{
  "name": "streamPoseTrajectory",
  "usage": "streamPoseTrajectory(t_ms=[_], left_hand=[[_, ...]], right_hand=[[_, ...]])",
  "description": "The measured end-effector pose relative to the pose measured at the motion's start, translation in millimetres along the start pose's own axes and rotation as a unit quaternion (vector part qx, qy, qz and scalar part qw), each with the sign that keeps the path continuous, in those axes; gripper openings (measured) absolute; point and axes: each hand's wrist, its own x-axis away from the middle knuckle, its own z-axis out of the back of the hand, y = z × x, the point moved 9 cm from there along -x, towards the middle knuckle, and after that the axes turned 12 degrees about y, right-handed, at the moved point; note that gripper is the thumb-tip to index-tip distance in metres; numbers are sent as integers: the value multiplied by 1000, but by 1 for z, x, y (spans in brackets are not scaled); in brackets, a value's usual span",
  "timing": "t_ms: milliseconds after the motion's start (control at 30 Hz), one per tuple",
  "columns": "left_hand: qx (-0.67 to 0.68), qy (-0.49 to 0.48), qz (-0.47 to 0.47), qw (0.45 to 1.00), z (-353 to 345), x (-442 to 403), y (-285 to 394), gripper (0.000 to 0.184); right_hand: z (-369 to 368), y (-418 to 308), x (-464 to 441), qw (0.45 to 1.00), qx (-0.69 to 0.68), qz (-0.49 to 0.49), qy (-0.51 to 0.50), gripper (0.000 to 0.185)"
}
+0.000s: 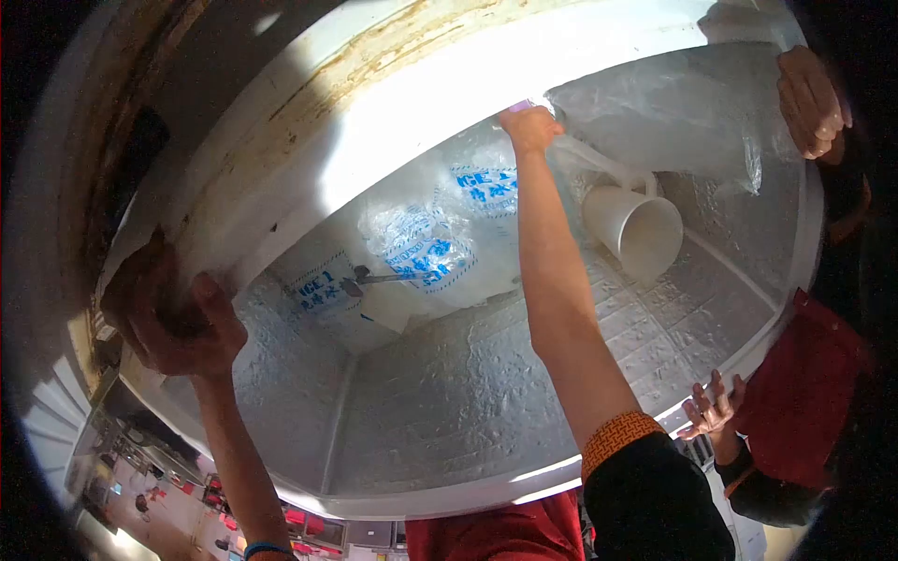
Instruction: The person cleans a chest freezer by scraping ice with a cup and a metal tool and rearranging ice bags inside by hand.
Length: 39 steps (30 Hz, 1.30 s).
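My left hand (178, 323), at the far left, has its fingers curled at the edge of a stained white freezer lid (271, 159). My right hand (533, 128) reaches across the chest to the far side, with its fingers closed around a small purple thing (520, 107), mostly hidden. Clear plastic bags of ice printed in blue (426, 257) lie below my right hand. On them rests a small tool with a dark head (355, 280), like a hammer. Right of my forearm, a white plastic pitcher (645, 229) lies tilted, mouth toward me.
Frosty metal walls line the ice chest (449, 402), whose near rim (440, 503) runs past my red apron (496, 531). A clear plastic bag (669, 112) hangs at upper right. Another person's hands (809, 103) and red apron (809, 393) are at the right.
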Motion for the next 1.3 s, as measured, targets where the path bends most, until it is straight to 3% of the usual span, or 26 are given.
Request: streamPoseTrajectory(t_ms=[333, 433, 533, 600, 633, 667, 767, 833, 867, 933, 1033, 1133, 1300], left_hand=[[11, 15, -10, 1000, 0, -3, 6, 33], [4, 33, 20, 999, 2, -4, 5, 34], [15, 23, 21, 999, 1, -5, 5, 33], [1, 4, 10, 1000, -1, -4, 5, 32], [5, 3, 8, 1000, 0, -5, 6, 32], [18, 16, 15, 1000, 0, -5, 6, 32], [10, 20, 10, 1000, 7, -4, 8, 32], [-18, 14, -4, 1000, 2, -6, 9, 32], [1, 23, 41, 999, 3, -5, 7, 31], [24, 63, 102, 992, 8, 4, 0, 28], [24, 16, 62, 998, 3, -7, 7, 26], [25, 14, 41, 999, 2, -8, 7, 25], [24, 22, 59, 998, 2, -6, 7, 25]], right_hand=[[-6, 0, 6, 998, -50, -29, 10, 68], [17, -13, 29, 989, -44, -9, 140, 65], [9, -8, 37, 982, -81, -33, 169, 59], [2, -8, 30, 981, -3, -54, 189, 59], [2, -2, 31, 980, -1, -58, 189, 59], [4, -10, 27, 991, 4, -48, 127, 61], [-1, -10, 33, 992, -6, -59, 112, 62], [-4, -14, 27, 988, -17, -34, 149, 60], [0, -19, 25, 987, -21, -24, 160, 59], [-1, 8, 35, 957, -150, -155, 193, 56], [5, 8, 32, 957, -205, -153, 134, 55], [6, 18, 36, 933, -240, -219, 155, 51], [-8, 51, 27, 933, -256, -186, 171, 42]])
